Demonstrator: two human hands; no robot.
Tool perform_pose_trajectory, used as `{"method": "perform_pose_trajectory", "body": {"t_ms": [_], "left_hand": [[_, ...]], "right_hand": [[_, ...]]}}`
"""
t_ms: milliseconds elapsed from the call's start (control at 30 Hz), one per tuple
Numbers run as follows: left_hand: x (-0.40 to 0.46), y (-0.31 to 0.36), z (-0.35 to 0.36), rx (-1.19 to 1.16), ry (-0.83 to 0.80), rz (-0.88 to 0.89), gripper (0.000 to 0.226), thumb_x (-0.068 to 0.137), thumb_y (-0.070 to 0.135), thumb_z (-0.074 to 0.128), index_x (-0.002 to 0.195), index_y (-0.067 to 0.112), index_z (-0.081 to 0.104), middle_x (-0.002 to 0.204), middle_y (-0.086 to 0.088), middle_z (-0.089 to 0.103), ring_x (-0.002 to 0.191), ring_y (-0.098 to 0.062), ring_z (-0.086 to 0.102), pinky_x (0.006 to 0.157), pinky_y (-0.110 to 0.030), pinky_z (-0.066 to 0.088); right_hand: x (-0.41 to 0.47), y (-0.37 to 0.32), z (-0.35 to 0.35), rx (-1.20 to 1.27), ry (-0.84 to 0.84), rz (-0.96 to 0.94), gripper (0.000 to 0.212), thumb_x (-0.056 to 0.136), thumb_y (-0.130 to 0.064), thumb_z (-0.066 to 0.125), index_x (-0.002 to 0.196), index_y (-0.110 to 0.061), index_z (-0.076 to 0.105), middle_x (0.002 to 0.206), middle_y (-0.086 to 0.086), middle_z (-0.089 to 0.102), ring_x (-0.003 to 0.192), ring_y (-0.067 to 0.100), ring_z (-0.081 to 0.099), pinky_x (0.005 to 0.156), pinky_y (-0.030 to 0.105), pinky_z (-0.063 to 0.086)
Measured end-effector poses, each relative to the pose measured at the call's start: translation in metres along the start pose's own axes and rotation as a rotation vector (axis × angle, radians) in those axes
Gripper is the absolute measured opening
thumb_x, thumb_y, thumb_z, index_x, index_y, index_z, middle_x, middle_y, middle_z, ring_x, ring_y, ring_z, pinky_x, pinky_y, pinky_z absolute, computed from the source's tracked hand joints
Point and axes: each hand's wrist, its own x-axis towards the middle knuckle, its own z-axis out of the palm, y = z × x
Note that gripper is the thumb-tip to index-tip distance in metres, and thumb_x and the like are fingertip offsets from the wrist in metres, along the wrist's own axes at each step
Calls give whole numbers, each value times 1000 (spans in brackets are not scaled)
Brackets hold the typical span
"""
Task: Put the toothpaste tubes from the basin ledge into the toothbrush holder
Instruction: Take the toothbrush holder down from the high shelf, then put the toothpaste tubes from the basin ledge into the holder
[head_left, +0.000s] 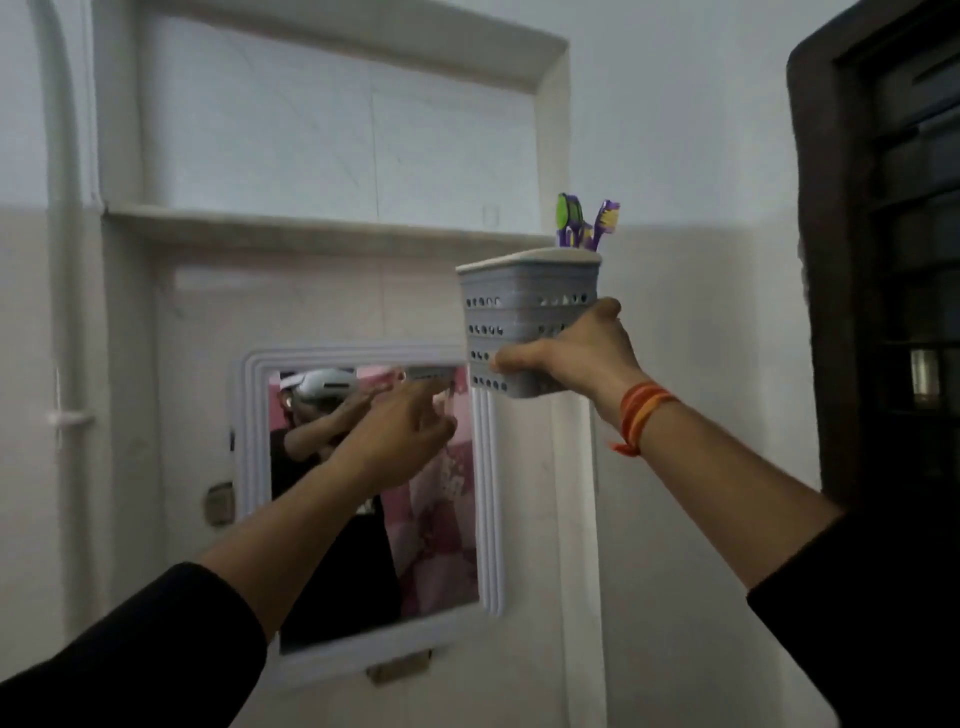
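A grey perforated toothbrush holder (524, 306) with a white rim is held up in the air against the wall, to the right of the mirror's top corner. My right hand (576, 353) grips its lower right side. Purple toothbrushes (597, 223) and a green-headed one stick out of its top. My left hand (410, 431) is raised in front of the mirror, fingers apart and pointing toward the holder's lower left, holding nothing. No toothpaste tube and no basin ledge are in view.
A white-framed mirror (254, 467) hangs on the wall and reflects a person with a head-worn camera. A stone shelf (311, 228) runs above it under a recessed niche. A white pipe (65, 260) stands at the left, a dark wooden door frame (831, 260) at the right.
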Motion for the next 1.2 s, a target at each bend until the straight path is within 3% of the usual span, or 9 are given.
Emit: {"method": "perform_pose_trajectory", "body": {"t_ms": [100,200,300,367,633,767,933,1100,1200], "left_hand": [[-51,-14,37,-124,-52,-51,47,95,29,62,141,19,55,139,1,58,121,-19,60,99,-34,52],[-102,-31,82,-188,-123,-123,38,95,21,61,133,17,59,126,2,61,107,-15,62,83,-22,51],[-146,-51,126,-177,-217,-221,45,93,28,62,137,17,58,135,-4,61,121,-22,61,101,-37,51],[-170,-65,153,-148,-309,-283,48,95,31,61,141,17,55,142,-3,58,128,-21,58,108,-36,47],[-214,-123,247,-60,-632,-458,38,97,30,58,131,15,64,130,-4,69,120,-23,64,103,-29,47],[-223,-151,285,-6,-748,-561,31,94,23,60,118,12,74,124,-5,75,117,-24,68,101,-24,46],[-240,-174,319,159,-953,-560,25,91,34,64,107,19,76,108,-6,78,100,-28,75,74,-31,59],[-258,-203,354,185,-1004,-641,40,87,16,65,127,15,68,129,-11,66,118,-30,64,92,-28,49],[-267,-211,367,259,-1084,-565,35,89,13,62,123,12,69,123,-14,68,108,-31,68,88,-33,53]], "right_hand": [[-56,47,17,-7,-49,53,118,36,-48,101,129,-12,37,120,-4,57,109,15,60,90,31,57],[-110,99,40,10,-60,81,121,38,-47,102,133,-9,38,122,-6,57,109,11,59,85,25,51],[-157,152,62,6,-73,147,123,38,-45,102,135,-10,36,124,-7,53,108,10,56,86,27,52],[-185,187,78,-2,-86,178,126,32,-52,101,136,-13,39,125,-9,56,109,9,60,88,30,56],[-278,315,116,-73,-139,376,121,32,-43,97,132,-15,34,125,-1,57,105,17,62,81,35,57],[-312,371,134,-81,-187,461,121,30,-36,97,131,-13,36,121,0,58,103,19,63,77,24,49],[-350,419,153,-58,-259,534,125,34,-32,100,139,-14,33,126,-5,50,115,25,61,87,26,46],[-379,438,163,-46,-286,587,128,35,-31,101,142,-18,32,131,0,54,117,26,61,92,36,54],[-400,445,165,-72,-305,594,130,33,-32,103,141,-18,32,133,3,55,120,28,61,95,42,56]]}}
